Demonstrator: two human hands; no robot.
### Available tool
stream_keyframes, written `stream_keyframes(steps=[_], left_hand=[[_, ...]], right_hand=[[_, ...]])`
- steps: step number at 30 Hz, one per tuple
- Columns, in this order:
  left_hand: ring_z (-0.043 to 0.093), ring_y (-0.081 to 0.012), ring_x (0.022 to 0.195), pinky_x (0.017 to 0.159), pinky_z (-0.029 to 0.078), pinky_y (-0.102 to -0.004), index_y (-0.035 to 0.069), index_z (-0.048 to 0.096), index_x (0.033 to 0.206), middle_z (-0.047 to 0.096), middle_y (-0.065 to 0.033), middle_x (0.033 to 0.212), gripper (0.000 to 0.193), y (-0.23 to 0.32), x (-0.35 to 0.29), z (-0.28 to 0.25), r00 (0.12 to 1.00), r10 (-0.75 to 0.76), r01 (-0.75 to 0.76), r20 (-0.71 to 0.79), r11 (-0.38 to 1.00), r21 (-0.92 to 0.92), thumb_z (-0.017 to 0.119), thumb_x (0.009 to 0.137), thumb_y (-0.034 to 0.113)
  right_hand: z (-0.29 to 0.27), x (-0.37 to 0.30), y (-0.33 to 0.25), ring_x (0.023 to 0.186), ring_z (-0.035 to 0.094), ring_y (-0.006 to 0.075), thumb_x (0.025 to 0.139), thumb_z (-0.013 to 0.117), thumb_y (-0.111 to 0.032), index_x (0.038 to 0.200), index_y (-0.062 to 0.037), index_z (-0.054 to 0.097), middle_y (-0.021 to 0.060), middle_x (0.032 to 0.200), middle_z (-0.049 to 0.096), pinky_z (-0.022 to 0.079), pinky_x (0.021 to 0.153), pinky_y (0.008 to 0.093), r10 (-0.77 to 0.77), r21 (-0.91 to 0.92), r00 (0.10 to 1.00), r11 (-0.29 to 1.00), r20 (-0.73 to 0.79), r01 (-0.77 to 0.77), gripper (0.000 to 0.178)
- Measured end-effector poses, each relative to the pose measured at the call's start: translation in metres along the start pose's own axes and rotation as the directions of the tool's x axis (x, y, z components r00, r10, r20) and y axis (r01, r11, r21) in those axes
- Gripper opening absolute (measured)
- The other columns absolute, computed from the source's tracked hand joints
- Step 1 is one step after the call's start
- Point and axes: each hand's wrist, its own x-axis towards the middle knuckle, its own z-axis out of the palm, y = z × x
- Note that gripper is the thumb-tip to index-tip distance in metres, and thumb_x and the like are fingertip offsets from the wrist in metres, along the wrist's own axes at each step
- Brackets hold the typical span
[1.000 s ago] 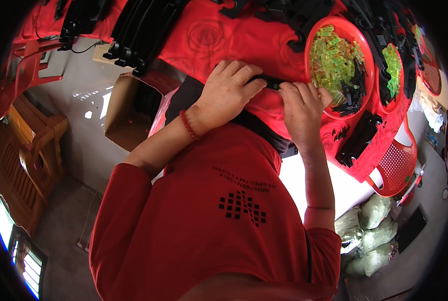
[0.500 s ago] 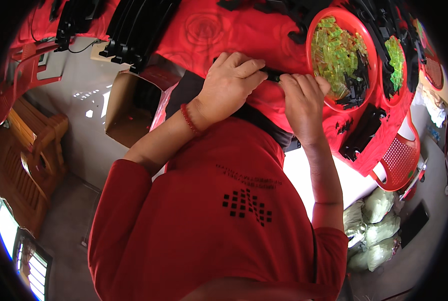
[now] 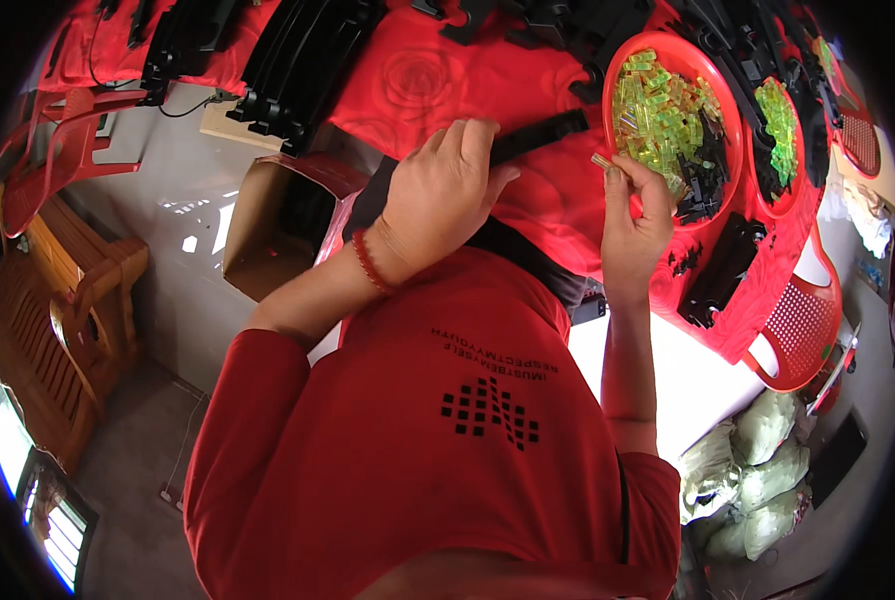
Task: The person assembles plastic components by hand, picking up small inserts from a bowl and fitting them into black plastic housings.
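My left hand (image 3: 437, 192) is closed around one end of a long black plastic part (image 3: 549, 135), whose other end sticks out to the right above the red cloth. Between the thumb and fingertips of my right hand (image 3: 639, 225) is a small clear yellowish plastic piece (image 3: 601, 160). That hand is beside the near left rim of a red basin (image 3: 735, 115). Inside the basin lie many translucent yellow-green pieces (image 3: 652, 110) and small black pieces (image 3: 705, 182). My left palm and fingers hide the near end of the black part.
A second red basin (image 3: 768, 203) with bright green pieces (image 3: 779, 125) stands farther right. Long black curved strips (image 3: 302, 70) lie at the far left of the red tablecloth (image 3: 417, 85). Another black part (image 3: 729, 265) rests near the right edge. An open cardboard box (image 3: 252, 245) is left of the table.
My right hand has drawn away from the black part toward me and to the right, and the small clear piece now shows in its fingers. More of the black part is visible.
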Motion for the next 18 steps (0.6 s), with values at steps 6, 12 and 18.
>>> stream_keyframes(steps=[6,12,18], left_hand=[[0.064,-0.0273,0.101,0.084,0.054,-0.0381,0.014,0.058,0.125,0.06,-0.0066,0.123,0.04,-0.023,0.04,-0.024,0.872,0.445,-0.468,0.203,0.88,0.079,0.061,0.086,0.014],[0.052,-0.0237,0.125,0.105,0.044,-0.0424,0.016,0.067,0.109,0.052,-0.0004,0.14,0.027,-0.037,0.054,-0.012,0.577,0.761,-0.805,0.297,0.592,0.045,0.063,0.082,0.016],[0.058,-0.0215,0.101,0.097,0.048,-0.0401,0.01,0.065,0.103,0.06,-0.0044,0.103,0.029,-0.021,0.036,0.002,0.706,0.679,-0.707,0.2,0.691,0.15,0.071,0.079,0.024]], right_hand=[[-0.006,-0.007,-0.003,0.076,0.053,0.0085,0.095,0.063,-0.007,0.104,-0.002,0.063,0.0043,0.093,0.069,0.045,0.073,0.0237,0.19,0.185,0.981,0.964,0.026,-0.192,0.01],[-0.014,-0.012,-0.003,0.079,0.055,0.0068,0.099,0.06,-0.011,0.106,-0.0008,0.062,0.0073,0.098,0.07,0.045,0.074,0.0209,0.336,0.332,0.94,0.881,0.062,-0.337,0.013],[-0.018,-0.011,-0.013,0.08,0.058,0.0097,0.099,0.06,-0.015,0.108,-0.0015,0.061,0.0083,0.099,0.07,0.046,0.073,0.0223,0.359,0.417,0.928,0.831,0.102,-0.368,0.016]])
